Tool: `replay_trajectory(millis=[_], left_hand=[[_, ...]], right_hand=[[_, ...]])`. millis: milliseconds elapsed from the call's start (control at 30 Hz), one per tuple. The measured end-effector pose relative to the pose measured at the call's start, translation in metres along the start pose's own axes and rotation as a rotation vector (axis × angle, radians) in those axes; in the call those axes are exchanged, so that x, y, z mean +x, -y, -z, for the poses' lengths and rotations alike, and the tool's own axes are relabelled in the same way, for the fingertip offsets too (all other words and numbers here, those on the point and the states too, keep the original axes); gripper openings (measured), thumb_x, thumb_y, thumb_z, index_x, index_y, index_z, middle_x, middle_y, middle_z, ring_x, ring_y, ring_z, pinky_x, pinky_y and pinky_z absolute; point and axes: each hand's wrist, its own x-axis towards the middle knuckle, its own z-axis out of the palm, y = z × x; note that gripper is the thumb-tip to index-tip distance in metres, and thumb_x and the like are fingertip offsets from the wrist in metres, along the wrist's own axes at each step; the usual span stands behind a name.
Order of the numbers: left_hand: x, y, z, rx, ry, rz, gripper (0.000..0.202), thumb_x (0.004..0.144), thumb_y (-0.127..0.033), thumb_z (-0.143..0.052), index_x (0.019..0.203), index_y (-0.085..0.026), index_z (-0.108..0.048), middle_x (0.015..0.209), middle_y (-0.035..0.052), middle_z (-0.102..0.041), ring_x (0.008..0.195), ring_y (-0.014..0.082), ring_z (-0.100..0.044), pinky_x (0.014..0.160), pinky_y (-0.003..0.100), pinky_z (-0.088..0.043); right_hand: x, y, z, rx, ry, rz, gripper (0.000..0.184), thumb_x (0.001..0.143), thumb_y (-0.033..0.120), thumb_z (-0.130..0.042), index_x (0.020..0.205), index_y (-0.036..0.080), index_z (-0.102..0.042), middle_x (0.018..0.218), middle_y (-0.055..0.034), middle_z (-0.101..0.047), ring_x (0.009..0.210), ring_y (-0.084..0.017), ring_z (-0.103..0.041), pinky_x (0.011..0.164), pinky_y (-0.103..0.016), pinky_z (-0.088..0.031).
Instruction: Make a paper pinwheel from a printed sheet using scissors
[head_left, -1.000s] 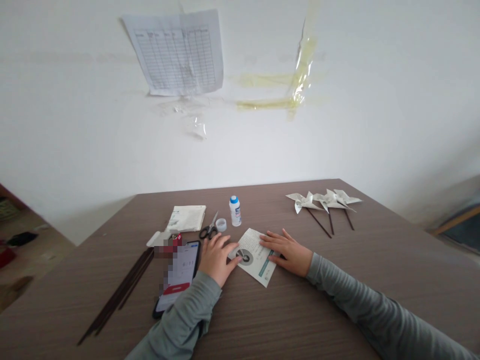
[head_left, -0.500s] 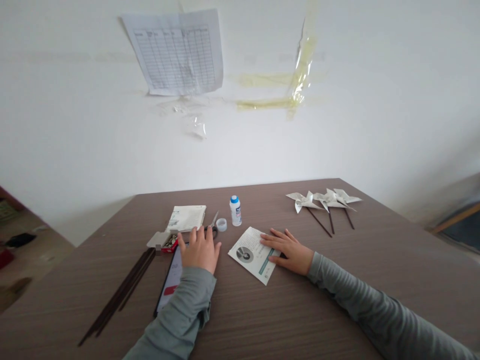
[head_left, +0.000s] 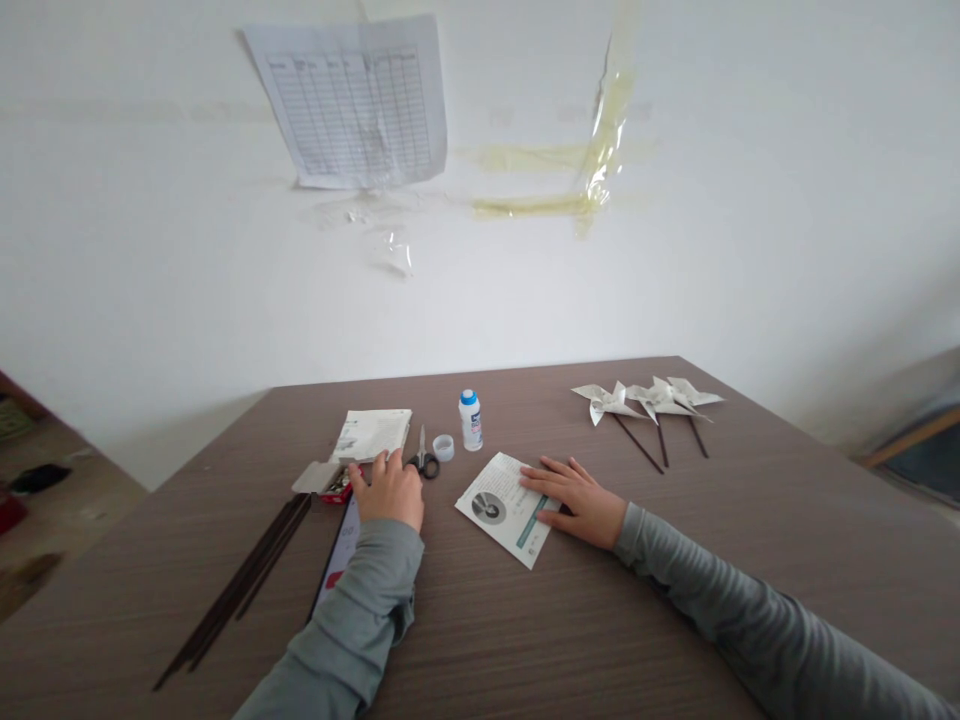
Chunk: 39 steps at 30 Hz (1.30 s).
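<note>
My right hand [head_left: 576, 502] lies flat, fingers stretched, over the right edge of a square of printed paper [head_left: 491, 508] on the table. Slightly bent and apart, the fingers of my left hand [head_left: 388, 492] are at the black handles of a pair of scissors [head_left: 425, 463]; whether they touch is unclear. Just left of these fingers is an open red box [head_left: 337, 485] with small metal bits in it. A phone [head_left: 341, 545] lies partly under my left wrist and sleeve. Beyond the hand is a stack of paper squares [head_left: 373, 434].
A white glue bottle with a blue cap [head_left: 471, 422] stands behind the paper, beside a small clear cup [head_left: 443, 447]. Several dark sticks [head_left: 244, 580] lie at the left. Three paper pinwheels [head_left: 611, 403] on sticks rest at the back right, near the wall [head_left: 525, 310].
My left hand has shifted slightly left, its fingers drawn closer together. The scissors have turned, their blades now pointing more straight away from me. My right hand and the paper stay put.
</note>
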Motion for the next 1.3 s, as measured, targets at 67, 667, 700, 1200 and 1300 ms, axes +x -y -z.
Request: replay_trajectory(millis=[67, 667, 700, 1200, 1300], left_hand=[[0.0, 0.001, 0.001, -0.014, 0.0, 0.0, 0.052, 0.115, -0.01, -0.06, 0.129, -0.03, -0.105, 0.178, 0.0192, -0.084, 0.171, 0.044, -0.069, 0.152, 0.086, -0.043], [-0.024, -0.008, 0.01, -0.233, -0.281, -0.167, 0.031, 0.117, -0.019, -0.067, 0.11, -0.027, -0.096, 0.17, 0.0192, -0.088, 0.168, 0.0477, -0.073, 0.147, 0.086, -0.051], [-0.028, -0.008, 0.009, -0.246, -0.302, -0.194, 0.031, 0.117, -0.02, -0.067, 0.11, -0.028, -0.095, 0.169, 0.0187, -0.088, 0.169, 0.0476, -0.073, 0.147, 0.085, -0.051], [-0.069, -0.057, -0.01, -0.393, -0.261, -0.434, 0.033, 0.112, -0.007, -0.069, 0.109, -0.026, -0.096, 0.157, 0.0174, -0.095, 0.162, 0.0449, -0.081, 0.148, 0.081, -0.057], [-0.072, -0.064, -0.013, -0.43, -0.225, -0.463, 0.03, 0.107, -0.005, -0.074, 0.103, -0.027, -0.094, 0.155, 0.017, -0.095, 0.16, 0.045, -0.083, 0.146, 0.081, -0.059]], right_hand=[[-0.001, 0.001, 0.0, -0.003, 0.002, 0.001, 0.076, 0.119, 0.06, -0.083, 0.192, 0.044, -0.07, 0.204, -0.0087, -0.061, 0.199, -0.053, -0.039, 0.161, -0.091, -0.021], [-0.005, 0.003, 0.003, 0.002, -0.028, 0.005, 0.073, 0.116, 0.05, -0.09, 0.187, 0.043, -0.076, 0.201, -0.01, -0.065, 0.196, -0.054, -0.045, 0.16, -0.09, -0.027], [-0.005, 0.003, 0.004, -0.002, -0.021, 0.004, 0.073, 0.116, 0.051, -0.089, 0.188, 0.043, -0.075, 0.201, -0.0098, -0.065, 0.196, -0.054, -0.045, 0.159, -0.091, -0.027], [-0.004, 0.005, 0.008, 0.008, -0.036, 0.043, 0.073, 0.117, 0.051, -0.086, 0.189, 0.041, -0.074, 0.2, -0.0115, -0.065, 0.195, -0.049, -0.049, 0.16, -0.089, -0.029], [-0.002, 0.0, 0.002, 0.0, -0.048, 0.042, 0.072, 0.117, 0.053, -0.087, 0.188, 0.044, -0.075, 0.199, -0.0098, -0.067, 0.195, -0.049, -0.05, 0.159, -0.089, -0.03]])
